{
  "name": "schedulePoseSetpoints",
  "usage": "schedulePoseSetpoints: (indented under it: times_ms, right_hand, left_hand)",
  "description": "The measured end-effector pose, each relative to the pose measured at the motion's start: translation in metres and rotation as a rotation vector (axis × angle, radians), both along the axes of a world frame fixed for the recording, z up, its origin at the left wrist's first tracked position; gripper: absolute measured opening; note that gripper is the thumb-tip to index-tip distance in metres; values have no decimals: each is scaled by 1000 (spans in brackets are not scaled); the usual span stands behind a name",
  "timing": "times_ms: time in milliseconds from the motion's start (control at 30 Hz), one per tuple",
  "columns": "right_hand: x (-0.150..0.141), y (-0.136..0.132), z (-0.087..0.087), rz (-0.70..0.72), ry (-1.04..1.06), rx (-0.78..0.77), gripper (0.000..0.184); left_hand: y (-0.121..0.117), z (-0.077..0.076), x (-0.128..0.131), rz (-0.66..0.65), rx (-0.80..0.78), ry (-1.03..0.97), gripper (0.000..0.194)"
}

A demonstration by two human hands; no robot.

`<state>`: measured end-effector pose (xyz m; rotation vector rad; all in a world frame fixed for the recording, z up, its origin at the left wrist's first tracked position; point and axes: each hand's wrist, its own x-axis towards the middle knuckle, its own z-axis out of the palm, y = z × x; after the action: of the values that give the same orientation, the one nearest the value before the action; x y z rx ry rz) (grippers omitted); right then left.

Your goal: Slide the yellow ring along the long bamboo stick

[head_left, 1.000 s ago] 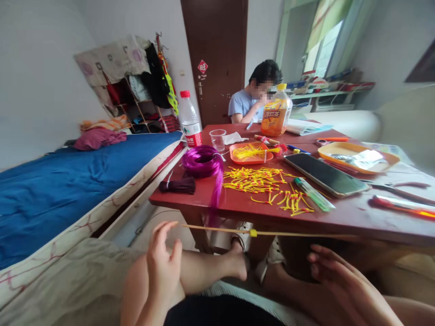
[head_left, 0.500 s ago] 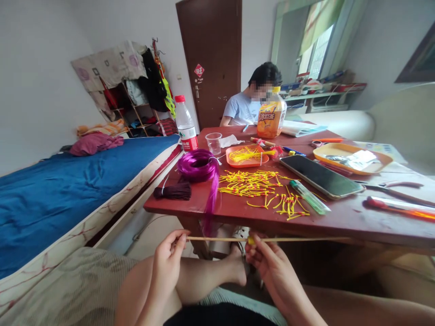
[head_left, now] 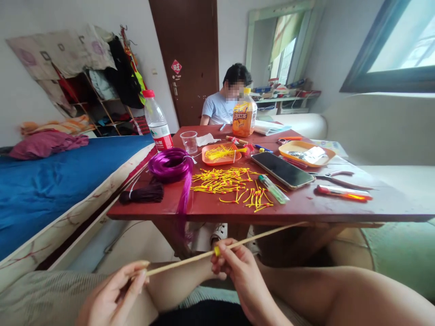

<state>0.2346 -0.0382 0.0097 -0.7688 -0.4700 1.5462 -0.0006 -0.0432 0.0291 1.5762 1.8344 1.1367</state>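
Observation:
A long thin wooden stick (head_left: 265,235) runs slantwise below the table's front edge, over my lap. My left hand (head_left: 112,296) pinches its near left end. My right hand (head_left: 238,267) is closed on the stick's middle, fingertips at a small yellow bead (head_left: 216,250) threaded on it. On the red table (head_left: 306,206) above lies a scatter of yellow pieces with red tips (head_left: 231,183) and an orange tray (head_left: 220,155) with more of them.
A purple thread coil (head_left: 170,164), a dark thread bundle (head_left: 142,194), a phone (head_left: 282,169), a green lighter (head_left: 273,189), scissors (head_left: 340,179), two bottles and a plastic cup (head_left: 189,141) share the table. Another person (head_left: 222,102) sits at its far side. A blue-covered bed (head_left: 50,181) stands left.
My right hand came in from the right and took the stick at the bead. The stick tilted, its left end now lower. My view swung right and my left hand dropped.

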Motion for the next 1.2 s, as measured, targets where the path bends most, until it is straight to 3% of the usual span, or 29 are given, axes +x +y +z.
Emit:
schedulePoseSetpoints:
  times_ms: [133,267,500,667,833,967,1100,1200]
  right_hand:
    - [-12,6,0,26,20,-6,32]
    - [-17,5,1,44,49,-4,28]
    - [-18,5,-2,66,98,-27,36]
    - [-31,7,-14,84,98,-83,41]
    - [-62,2,-13,176,102,-74,38]
    - [-85,0,-8,202,102,-40,39]
    - [-86,4,-8,161,79,-35,42]
    - [-76,10,-8,108,55,-32,42]
  left_hand:
    - [19,13,0,67,-16,-130,46]
    - [21,20,2,123,-124,-236,50]
    - [27,1,-11,58,-113,-212,49]
    - [25,-13,-23,-28,-77,-148,38]
    - [8,-5,-22,-22,1,-106,33]
    - [-3,-2,-16,-49,-29,14,31]
    - [-2,-1,-5,-39,-62,161,31]
    - [8,-2,8,-74,-46,150,34]
